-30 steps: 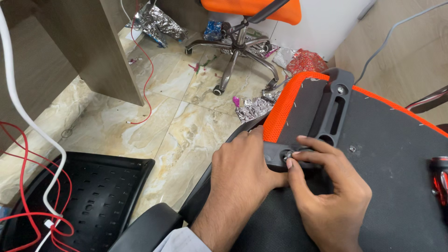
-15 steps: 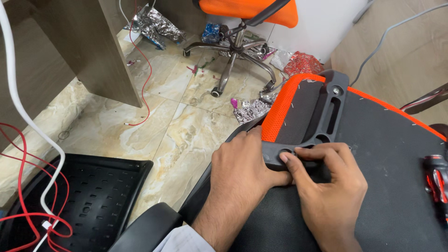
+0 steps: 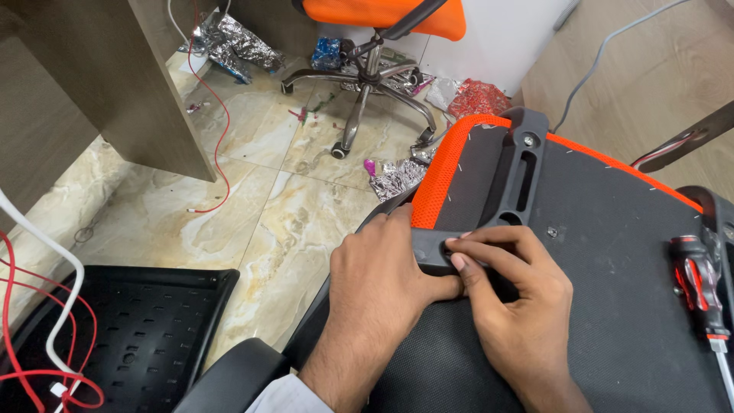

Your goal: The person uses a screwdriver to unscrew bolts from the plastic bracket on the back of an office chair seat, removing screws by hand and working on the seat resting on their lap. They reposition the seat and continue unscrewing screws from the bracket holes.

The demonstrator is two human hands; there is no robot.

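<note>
Head view: my left hand [image 3: 382,283] lies flat and pressing on the near end of the dark grey plastic armrest bracket [image 3: 512,183], fingers curled over its edge, clamping it down onto the upturned black-fabric chair seat with orange mesh trim [image 3: 612,229]. My right hand [image 3: 520,306] sits just beside it, thumb and forefinger pressed together at the bracket's near mounting hole; whatever is pinched there is hidden under the fingertips, so I cannot tell if it is a screw. Judged step: seating a fastener at the near end of the bracket, far end already showing a silver screw head [image 3: 527,140]. Next move likely calls for keeping the bracket aligned while turning by finger, then a tool: a red-and-black handled screwdriver [image 3: 699,291] lies on the seat, well apart to my right. Bracket is directly under both hands, touching both.
</note>
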